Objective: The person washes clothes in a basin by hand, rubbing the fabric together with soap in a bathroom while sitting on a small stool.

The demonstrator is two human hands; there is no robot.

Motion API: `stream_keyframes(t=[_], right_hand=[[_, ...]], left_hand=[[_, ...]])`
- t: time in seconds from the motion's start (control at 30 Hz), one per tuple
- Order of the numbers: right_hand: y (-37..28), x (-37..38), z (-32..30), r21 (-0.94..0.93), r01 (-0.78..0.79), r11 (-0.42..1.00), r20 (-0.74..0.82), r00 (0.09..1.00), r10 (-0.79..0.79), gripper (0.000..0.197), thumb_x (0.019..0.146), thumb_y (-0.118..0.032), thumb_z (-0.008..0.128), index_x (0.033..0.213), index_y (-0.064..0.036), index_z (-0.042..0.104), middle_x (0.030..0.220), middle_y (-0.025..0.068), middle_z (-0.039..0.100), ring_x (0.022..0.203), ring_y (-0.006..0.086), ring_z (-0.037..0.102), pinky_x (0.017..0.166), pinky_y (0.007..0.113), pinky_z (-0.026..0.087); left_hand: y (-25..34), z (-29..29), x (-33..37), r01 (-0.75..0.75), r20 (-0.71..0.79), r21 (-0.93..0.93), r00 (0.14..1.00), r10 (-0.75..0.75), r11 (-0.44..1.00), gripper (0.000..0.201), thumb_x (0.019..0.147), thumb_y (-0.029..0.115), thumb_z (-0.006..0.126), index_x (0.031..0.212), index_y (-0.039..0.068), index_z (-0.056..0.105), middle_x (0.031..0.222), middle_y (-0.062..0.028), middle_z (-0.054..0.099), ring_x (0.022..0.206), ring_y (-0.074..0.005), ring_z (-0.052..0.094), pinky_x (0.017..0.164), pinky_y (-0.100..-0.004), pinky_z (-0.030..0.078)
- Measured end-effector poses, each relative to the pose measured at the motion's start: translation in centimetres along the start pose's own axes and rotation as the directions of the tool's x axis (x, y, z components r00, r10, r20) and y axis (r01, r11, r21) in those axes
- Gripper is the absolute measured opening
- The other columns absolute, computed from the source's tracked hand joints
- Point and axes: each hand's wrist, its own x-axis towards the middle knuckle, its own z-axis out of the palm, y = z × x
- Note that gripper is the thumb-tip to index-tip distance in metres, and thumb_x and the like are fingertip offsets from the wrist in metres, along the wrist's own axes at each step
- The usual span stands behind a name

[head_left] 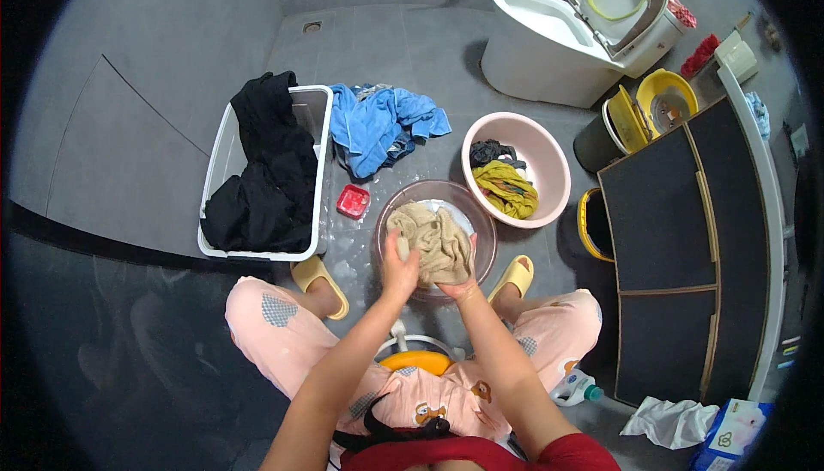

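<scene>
A wet, crumpled beige cloth (442,243) lies over a translucent brownish basin (487,256) between my feet. My left hand (398,273) is at the cloth's left side. Between its thumb and fingers is a small pale bar (402,248) that looks like soap, pressed near the fabric. My right hand (461,285) grips the cloth's lower right edge, its fingers partly under the fabric. Something white shows inside the basin behind the cloth. Just left of the basin, a red soap dish (353,201) sits on the wet floor.
To the left stands a white tub (323,170) with black clothes (266,179). Blue clothes (378,127) lie on the floor beyond. A pink basin (549,158) at right holds dark and yellow-green clothes (506,189). Farther off are a toilet (549,42), buckets (596,140) and a dark cabinet (665,213).
</scene>
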Motion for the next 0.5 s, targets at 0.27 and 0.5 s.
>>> stream_keyframes(t=[0.27,0.5], right_hand=[[0.6,-1.0,-0.3,-0.388,-0.152,0.909,-0.155,0.983,0.098,0.069,0.078,-0.063,0.033,0.128,-0.016,0.03,0.124,0.008,0.04,0.112,0.024,0.04,0.094,0.038,0.033],[-2.2,0.9,-4.4,-0.144,-0.061,0.988,-0.19,0.981,0.033,0.042,0.082,-0.033,0.047,0.114,-0.0053,0.046,0.109,0.0123,0.052,0.101,0.0259,0.05,0.088,0.04,0.039]], left_hand=[[-0.8,3.6,-1.8,-0.063,0.246,0.417,0.968,-0.046,0.907,0.074,0.084,0.049,0.032,0.13,-0.004,0.007,0.133,-0.0293,0.01,0.123,-0.0399,0.014,0.101,-0.0403,0.015],[-1.5,2.3,-1.9,-0.365,0.386,-0.156,0.833,0.397,0.918,0.056,0.086,0.029,0.04,0.13,0.0,0.02,0.132,-0.0258,0.021,0.123,-0.035,0.022,0.098,-0.0378,0.022]])
